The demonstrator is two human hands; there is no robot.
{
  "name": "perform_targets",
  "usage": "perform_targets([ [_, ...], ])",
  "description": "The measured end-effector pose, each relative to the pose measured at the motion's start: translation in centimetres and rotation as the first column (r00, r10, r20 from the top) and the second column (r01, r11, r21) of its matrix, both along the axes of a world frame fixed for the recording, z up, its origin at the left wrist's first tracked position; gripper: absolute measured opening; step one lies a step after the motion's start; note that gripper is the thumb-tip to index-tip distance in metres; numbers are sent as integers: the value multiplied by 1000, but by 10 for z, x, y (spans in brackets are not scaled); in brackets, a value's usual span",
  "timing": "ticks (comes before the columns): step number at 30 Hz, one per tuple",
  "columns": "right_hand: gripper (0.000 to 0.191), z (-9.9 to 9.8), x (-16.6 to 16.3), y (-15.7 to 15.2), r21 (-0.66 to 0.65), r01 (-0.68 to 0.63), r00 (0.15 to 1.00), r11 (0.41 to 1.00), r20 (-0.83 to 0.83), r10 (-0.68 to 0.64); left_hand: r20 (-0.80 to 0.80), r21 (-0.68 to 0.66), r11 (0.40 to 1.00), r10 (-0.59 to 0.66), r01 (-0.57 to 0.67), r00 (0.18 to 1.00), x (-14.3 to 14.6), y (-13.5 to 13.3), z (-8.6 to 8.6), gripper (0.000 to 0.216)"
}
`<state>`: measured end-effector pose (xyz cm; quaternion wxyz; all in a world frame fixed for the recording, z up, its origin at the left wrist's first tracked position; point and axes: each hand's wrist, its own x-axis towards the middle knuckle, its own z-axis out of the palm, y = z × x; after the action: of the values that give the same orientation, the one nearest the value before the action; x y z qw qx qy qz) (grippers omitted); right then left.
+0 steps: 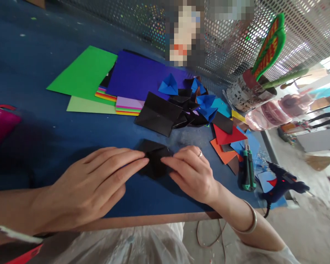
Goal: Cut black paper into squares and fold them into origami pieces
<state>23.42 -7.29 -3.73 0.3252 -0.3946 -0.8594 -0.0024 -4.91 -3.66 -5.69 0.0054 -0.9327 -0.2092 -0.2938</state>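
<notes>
A small folded black paper [154, 169] lies near the front edge of the blue table, between my two hands. At its left side are the long, pressed-together fingers of my left hand [99, 179], closed on that edge. The curled fingers of my right hand [191, 172] pinch the right side. Fingertips cover parts of both edges, and the underside of the paper is hidden. Just behind it rests a larger creased black sheet [159, 113]. Beyond that sits a pile of folded blue pieces [206, 104] and black pieces [183, 99].
Coloured paper stacks, a green sheet [82, 75] and a dark blue sheet [137, 75], lie at the back. Right of my hands are red scraps [228, 135], a green utility knife [249, 168] and a glue gun [282, 183]. A pink bottle [272, 113] stands by a holder [249, 90].
</notes>
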Motion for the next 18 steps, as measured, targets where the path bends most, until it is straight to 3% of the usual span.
perform_targets([
  [4,25,1,-2,-3,83,-130,981,988,158,116,-6,41,997,68,-68,998,2,1,-5,23],
  [10,35,-6,-5,-1,-7,-217,961,976,175,215,-33,105,992,-68,71,997,1,8,-4,42],
  [18,26,-13,-5,-5,36,-251,958,967,155,243,11,-19,985,-169,169,986,-1,0,1,44],
])
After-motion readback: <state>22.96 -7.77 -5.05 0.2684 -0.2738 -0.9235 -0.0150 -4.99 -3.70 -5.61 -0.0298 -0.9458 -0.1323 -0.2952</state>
